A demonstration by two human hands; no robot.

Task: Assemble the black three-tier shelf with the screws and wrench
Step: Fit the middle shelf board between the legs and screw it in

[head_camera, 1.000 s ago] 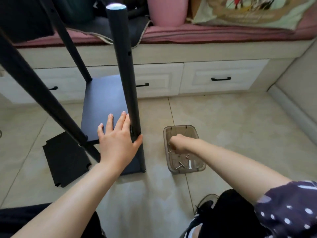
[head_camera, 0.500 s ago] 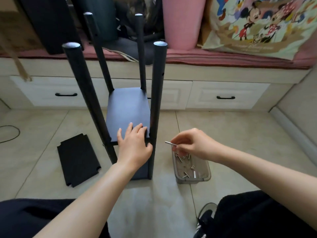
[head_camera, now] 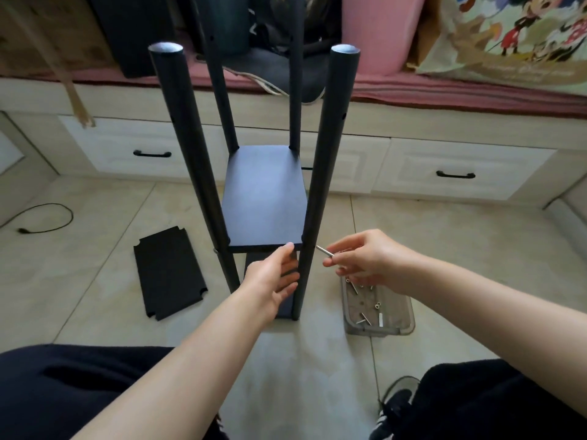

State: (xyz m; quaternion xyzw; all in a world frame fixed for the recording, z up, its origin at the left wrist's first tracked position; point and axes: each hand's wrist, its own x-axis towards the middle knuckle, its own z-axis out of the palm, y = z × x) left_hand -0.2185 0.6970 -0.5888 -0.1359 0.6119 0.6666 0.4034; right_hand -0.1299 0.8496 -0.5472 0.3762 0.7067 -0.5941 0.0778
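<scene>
Low across the frame, two bare forearms reach up from dark-clothed knees toward the centre. Left hand (head_camera: pixel 273 278) lies with fingers straight and relaxed, fingertips touching the front edge of the middle board of the black shelf (head_camera: pixel 265 198), just beside its front right post (head_camera: pixel 320 192). Right hand (head_camera: pixel 365 260) pinches one silver screw (head_camera: pixel 324 251) between thumb and forefinger, its tip close to that post. Below the right hand a clear plastic tray (head_camera: pixel 400 328) holds several more screws and small parts. Four black posts stand upright with two boards fitted between them; one loose black board (head_camera: pixel 168 273) lies flat at centre left. Pale floor tiles (head_camera: pixel 460 249) stretch back to white drawers (head_camera: pixel 457 173) with black handles under a pink-cushioned bench (head_camera: pixel 476 100).
</scene>
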